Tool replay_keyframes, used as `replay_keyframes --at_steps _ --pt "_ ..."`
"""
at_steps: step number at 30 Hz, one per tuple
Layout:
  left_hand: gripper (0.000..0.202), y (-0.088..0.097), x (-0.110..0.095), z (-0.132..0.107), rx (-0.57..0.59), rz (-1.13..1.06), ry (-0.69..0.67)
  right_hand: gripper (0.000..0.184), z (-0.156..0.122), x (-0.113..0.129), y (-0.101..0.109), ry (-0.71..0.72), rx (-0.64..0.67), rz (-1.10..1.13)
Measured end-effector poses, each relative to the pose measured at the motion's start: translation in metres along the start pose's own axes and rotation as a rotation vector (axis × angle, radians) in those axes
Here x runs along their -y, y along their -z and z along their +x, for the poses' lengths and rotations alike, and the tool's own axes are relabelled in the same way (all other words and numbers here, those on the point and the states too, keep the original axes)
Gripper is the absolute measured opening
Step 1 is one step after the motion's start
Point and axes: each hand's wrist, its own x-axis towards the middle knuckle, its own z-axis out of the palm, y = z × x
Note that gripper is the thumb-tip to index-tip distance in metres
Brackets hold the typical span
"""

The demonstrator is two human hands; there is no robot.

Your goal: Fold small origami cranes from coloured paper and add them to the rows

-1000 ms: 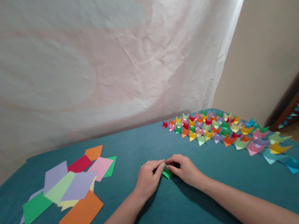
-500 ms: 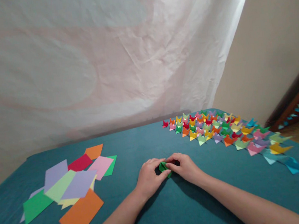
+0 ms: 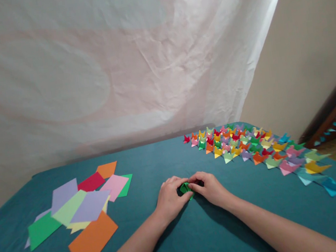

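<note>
Between my two hands, just above the teal tablecloth, is a small folded piece of green paper [image 3: 185, 187]. My left hand [image 3: 173, 195] curls around it from the left, thumb and fingers closed on its edge. From the right, my right hand [image 3: 208, 186] pinches it between thumb and forefinger. The fingertips of both hands nearly meet at its top. Much of the paper is covered by the fingers, so its exact folded shape is hard to make out.
Loose coloured sheets, with an orange sheet [image 3: 93, 242] nearest, overlap on the left of the table [image 3: 148, 161]. Rows of folded paper birds, a blue bird [image 3: 333, 185] closest, stand at the right. A pale curtain [image 3: 118, 66] hangs behind the far edge.
The fingers have shifted slightly on the green paper, and its folded faces sit at a somewhat different angle. The whole view has moved a little; the sheets and birds stay in place.
</note>
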Motion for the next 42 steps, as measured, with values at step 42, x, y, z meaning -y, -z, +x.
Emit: replay_keyframes --at_steps 42 --pt "0.024 0.001 -0.003 -0.004 0.017 0.109 -0.072 0.015 -0.01 0.006 0.014 0.371 0.022 -0.654"
